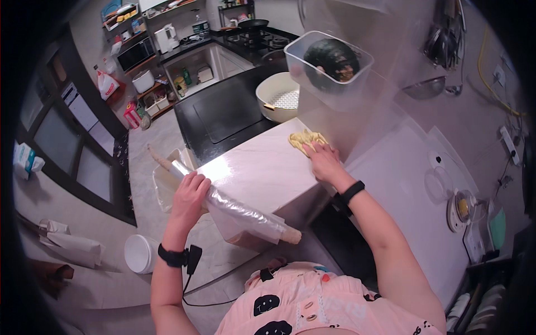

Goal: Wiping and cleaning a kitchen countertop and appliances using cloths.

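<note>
My right hand (324, 161) presses a crumpled yellow cloth (305, 140) onto the far right part of a light, marble-patterned surface (259, 167). At the surface's near left edge, my left hand (192, 194) has its fingers closed over a long roll of clear plastic film (245, 211). The roll lies at a slant along that edge, its brown core sticking out at both ends. Each wrist wears a black band. Beyond the cloth, a clear plastic bin (293, 49) holds a dark green squash (331, 63), and a cream round basket (264, 98) with a perforated base stands beside it.
A black panel (226, 113) adjoins the surface's far side. A bin with a liner (163, 194) and a white bucket (139, 253) stand on the left. A black cable (205, 305) hangs near my left wrist. A kitchen scale (456, 211) is at the right.
</note>
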`<state>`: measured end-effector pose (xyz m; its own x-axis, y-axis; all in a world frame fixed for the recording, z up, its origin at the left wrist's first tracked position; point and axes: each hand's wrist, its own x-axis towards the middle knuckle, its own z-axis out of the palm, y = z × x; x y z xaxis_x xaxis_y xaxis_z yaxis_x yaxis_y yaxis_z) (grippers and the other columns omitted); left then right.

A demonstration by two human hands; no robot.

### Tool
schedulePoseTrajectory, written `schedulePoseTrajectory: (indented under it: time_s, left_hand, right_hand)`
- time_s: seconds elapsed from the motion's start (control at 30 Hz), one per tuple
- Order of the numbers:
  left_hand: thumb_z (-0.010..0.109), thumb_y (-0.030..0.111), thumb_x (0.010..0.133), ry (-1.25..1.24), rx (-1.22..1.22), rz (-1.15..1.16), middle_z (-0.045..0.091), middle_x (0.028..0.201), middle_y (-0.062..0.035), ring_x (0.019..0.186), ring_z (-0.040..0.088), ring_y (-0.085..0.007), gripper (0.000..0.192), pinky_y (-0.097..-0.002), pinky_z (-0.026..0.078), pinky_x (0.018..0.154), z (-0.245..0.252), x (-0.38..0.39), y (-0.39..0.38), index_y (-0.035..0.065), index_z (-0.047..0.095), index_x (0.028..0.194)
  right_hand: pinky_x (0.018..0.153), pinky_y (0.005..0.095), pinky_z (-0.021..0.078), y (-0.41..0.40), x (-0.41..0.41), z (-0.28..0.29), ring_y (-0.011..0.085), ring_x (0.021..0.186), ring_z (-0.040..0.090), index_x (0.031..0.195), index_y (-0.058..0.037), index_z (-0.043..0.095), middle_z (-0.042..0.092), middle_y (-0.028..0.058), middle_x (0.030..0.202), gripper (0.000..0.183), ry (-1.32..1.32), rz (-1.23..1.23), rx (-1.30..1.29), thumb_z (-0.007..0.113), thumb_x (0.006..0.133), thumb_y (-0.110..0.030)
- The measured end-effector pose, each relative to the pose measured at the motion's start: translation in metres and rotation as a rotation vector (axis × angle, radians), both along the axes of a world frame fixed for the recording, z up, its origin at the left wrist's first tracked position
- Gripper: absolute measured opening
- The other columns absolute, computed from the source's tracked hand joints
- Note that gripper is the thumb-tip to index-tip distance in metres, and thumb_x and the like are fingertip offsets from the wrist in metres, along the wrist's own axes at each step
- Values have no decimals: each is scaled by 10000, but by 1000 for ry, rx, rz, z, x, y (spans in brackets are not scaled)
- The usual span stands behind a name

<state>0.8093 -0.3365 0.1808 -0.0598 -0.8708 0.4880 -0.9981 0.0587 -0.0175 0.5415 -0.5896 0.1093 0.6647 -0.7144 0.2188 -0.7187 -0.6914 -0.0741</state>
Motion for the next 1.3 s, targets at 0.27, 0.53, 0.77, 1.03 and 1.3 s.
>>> schedulePoseTrajectory:
  time_s: [0.27,0.53,0.77,1.03,1.3]
  left_hand:
    - [542,-84,573,61,184,-207,539,888,-97,925,504,-285,304,-361,446,759,-21,3,-75,31,504,852]
    - [519,-94,579,100,268,-250,554,884,-110,931,515,-295,305,-378,393,897,-26,-2,-105,29,522,858]
    - [519,-86,586,50,370,-135,469,1188,-191,1187,350,-379,567,-415,267,1024,-31,-7,-97,64,513,1133]
    - [534,-77,650,141,232,13,421,1250,-170,1206,328,-369,563,-408,282,1008,-8,-32,-61,66,468,1190]
    - [524,-58,726,467,73,-104,555,1068,-161,998,532,-309,337,-346,415,855,48,-109,-18,12,560,1054]
  right_hand:
    - [831,363,408,23,-118,-2,325,936,495,977,-123,635,557,122,1112,397,-399,89,112,492,644,39]
    - [827,383,424,23,-158,-36,342,953,518,974,-111,636,586,156,1029,320,-543,-132,242,522,704,18]
    - [884,360,405,25,-111,-52,322,1010,504,1022,-113,611,508,144,1169,308,-625,-98,217,504,745,-28]
    - [832,377,431,-41,-145,-38,328,943,528,953,-84,623,583,154,986,239,-613,-362,203,544,728,-66]
    - [818,435,428,26,-103,-76,365,1028,485,1041,6,529,494,247,1092,320,-215,-361,362,478,737,-77]
